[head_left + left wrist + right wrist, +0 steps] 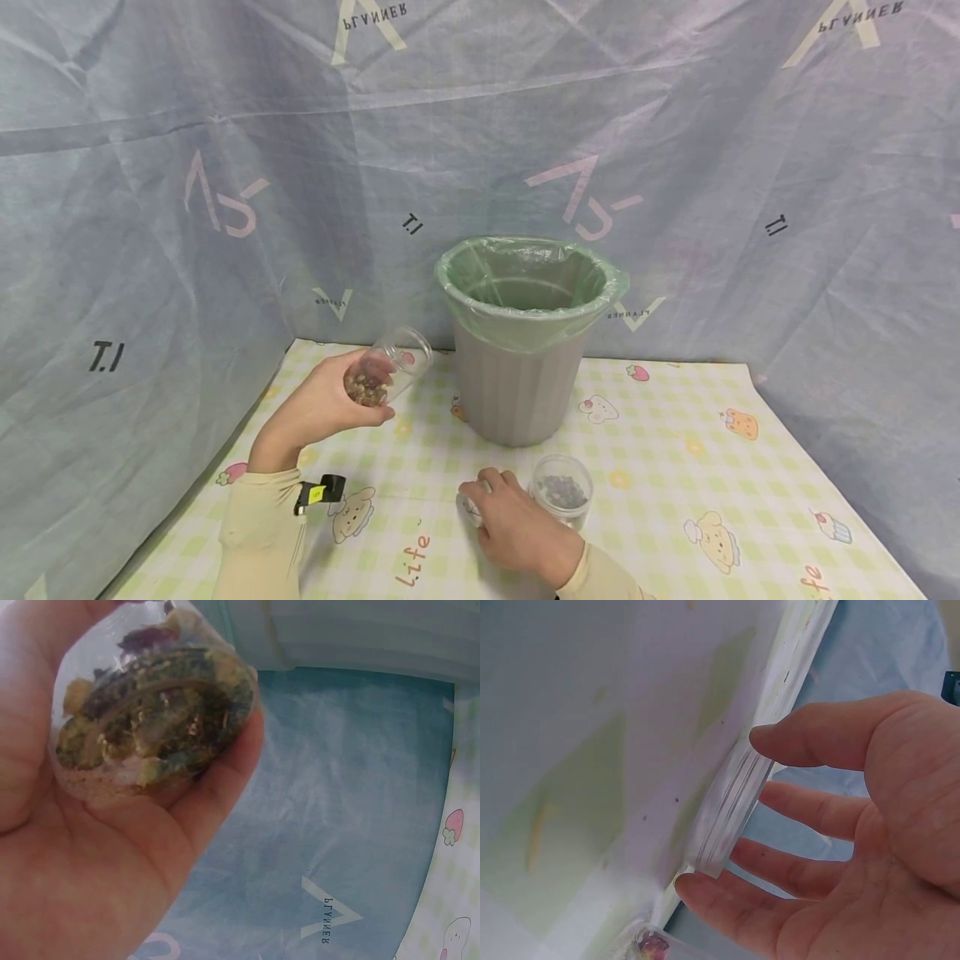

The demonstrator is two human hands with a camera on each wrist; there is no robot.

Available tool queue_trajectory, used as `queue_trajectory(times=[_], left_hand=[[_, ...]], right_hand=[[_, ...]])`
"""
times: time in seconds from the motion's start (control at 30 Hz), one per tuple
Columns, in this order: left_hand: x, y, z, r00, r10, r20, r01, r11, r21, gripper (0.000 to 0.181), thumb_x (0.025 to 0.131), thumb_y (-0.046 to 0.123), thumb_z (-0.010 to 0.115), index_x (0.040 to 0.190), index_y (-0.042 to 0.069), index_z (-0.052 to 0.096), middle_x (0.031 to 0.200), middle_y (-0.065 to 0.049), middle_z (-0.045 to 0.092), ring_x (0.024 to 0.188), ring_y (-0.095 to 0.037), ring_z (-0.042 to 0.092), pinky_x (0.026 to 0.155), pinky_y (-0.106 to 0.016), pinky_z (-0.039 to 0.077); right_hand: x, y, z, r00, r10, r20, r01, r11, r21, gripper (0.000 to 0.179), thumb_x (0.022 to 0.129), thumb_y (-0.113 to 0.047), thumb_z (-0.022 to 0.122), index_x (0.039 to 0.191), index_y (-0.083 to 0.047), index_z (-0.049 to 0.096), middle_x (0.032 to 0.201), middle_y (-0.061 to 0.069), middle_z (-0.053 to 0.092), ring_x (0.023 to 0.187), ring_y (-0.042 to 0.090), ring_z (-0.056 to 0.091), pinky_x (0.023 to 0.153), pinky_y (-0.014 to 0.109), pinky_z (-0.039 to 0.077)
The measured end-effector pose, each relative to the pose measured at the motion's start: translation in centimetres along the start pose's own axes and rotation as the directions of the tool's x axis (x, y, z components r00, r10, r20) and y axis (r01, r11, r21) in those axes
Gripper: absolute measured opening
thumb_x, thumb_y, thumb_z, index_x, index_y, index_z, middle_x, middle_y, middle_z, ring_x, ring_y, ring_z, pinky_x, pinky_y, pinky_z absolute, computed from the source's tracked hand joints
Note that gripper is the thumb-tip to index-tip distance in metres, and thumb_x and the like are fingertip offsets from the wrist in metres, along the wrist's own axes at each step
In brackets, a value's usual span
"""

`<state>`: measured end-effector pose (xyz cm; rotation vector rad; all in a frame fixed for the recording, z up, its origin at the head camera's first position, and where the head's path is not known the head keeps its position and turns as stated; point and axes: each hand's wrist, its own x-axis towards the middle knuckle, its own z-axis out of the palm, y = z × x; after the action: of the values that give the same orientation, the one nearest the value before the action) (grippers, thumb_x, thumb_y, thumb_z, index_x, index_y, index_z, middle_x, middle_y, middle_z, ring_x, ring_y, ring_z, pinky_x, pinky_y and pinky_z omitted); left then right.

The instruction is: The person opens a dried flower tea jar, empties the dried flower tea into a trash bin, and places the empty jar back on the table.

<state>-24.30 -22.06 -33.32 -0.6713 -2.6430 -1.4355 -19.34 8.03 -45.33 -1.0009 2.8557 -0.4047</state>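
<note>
A clear plastic jar [405, 367] with dried flowers and herbs at its bottom is held up by my left hand [330, 400], left of the bin. It tilts with its uncovered mouth toward the upper right. The left wrist view shows the jar's base [157, 727] with fingers and thumb wrapped around it. On the table, my right hand [521, 525] has thumb and fingertips at the rim of a clear round lid [731, 810], which lies flat and is partly hidden. Right beside that hand stands a second clear jar [562, 492] with dried bits inside.
A grey bin [517, 392] with a green bag liner [525, 329] stands at the back middle of the table. A checked, printed cloth [645, 500] covers the table. Grey-blue fabric [480, 125] hangs behind and at both sides.
</note>
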Motion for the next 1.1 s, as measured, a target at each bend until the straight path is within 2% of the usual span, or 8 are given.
queue_trajectory(times=[0.23, 0.57, 0.8, 0.93, 1.1], left_hand=[[0.0, 0.1, 0.0, 1.0, -0.004, 0.009, 0.004, 1.0, -0.007, 0.053, 0.08, 0.014, 0.088, 0.127, 0.018, 0.064, 0.118, -0.008, 0.068, 0.099, -0.024, 0.07, 0.08, -0.037, 0.06], [0.1, -0.2, 0.0, 1.0, -0.004, -0.004, 0.004, 1.0, -0.005, 0.053, 0.08, 0.015, 0.089, 0.127, 0.017, 0.064, 0.118, -0.008, 0.067, 0.1, -0.024, 0.07, 0.081, -0.037, 0.059], [-0.1, -0.1, 0.0, 1.0, -0.008, -0.006, 0.008, 1.0, -0.004, 0.052, 0.08, 0.017, 0.089, 0.126, 0.017, 0.064, 0.117, -0.007, 0.067, 0.1, -0.024, 0.069, 0.082, -0.036, 0.059], [-0.1, -0.1, -0.1, 1.0, -0.007, -0.012, 0.007, 1.0, -0.004, 0.052, 0.08, 0.018, 0.089, 0.125, 0.016, 0.064, 0.117, -0.007, 0.068, 0.1, -0.024, 0.069, 0.082, -0.036, 0.059], [-0.1, -0.1, -0.2, 1.0, -0.005, -0.019, 0.005, 1.0, 0.0, 0.052, 0.081, 0.019, 0.089, 0.126, 0.016, 0.064, 0.118, -0.007, 0.068, 0.102, -0.023, 0.069, 0.083, -0.036, 0.059]], right_hand=[[-0.1, -0.1, -0.3, 0.999, -0.024, -0.03, 0.023, 0.999, -0.031, 0.051, 0.093, -0.013, 0.073, 0.141, -0.016, 0.057, 0.142, 0.013, 0.052, 0.122, 0.032, 0.053, 0.091, 0.041, 0.055], [-0.5, -0.7, -0.7, 0.998, -0.035, -0.058, 0.033, 0.998, -0.049, 0.052, 0.093, -0.014, 0.073, 0.142, -0.017, 0.057, 0.146, 0.017, 0.05, 0.126, 0.035, 0.053, 0.089, 0.041, 0.056], [-0.8, -1.1, -1.3, 0.994, -0.067, -0.089, 0.062, 0.997, -0.052, 0.054, 0.093, -0.015, 0.073, 0.143, -0.016, 0.056, 0.149, 0.018, 0.049, 0.129, 0.037, 0.053, 0.095, 0.043, 0.055], [-1.1, -1.4, -2.1, 0.985, -0.098, -0.145, 0.091, 0.994, -0.054, 0.05, 0.094, -0.016, 0.072, 0.142, -0.016, 0.057, 0.149, 0.018, 0.049, 0.13, 0.036, 0.053, 0.096, 0.044, 0.055], [-1.6, -1.8, -3.2, 0.959, -0.153, -0.239, 0.144, 0.988, -0.054, 0.046, 0.097, -0.016, 0.069, 0.141, -0.014, 0.057, 0.147, 0.017, 0.049, 0.129, 0.033, 0.054, 0.098, 0.045, 0.053]])
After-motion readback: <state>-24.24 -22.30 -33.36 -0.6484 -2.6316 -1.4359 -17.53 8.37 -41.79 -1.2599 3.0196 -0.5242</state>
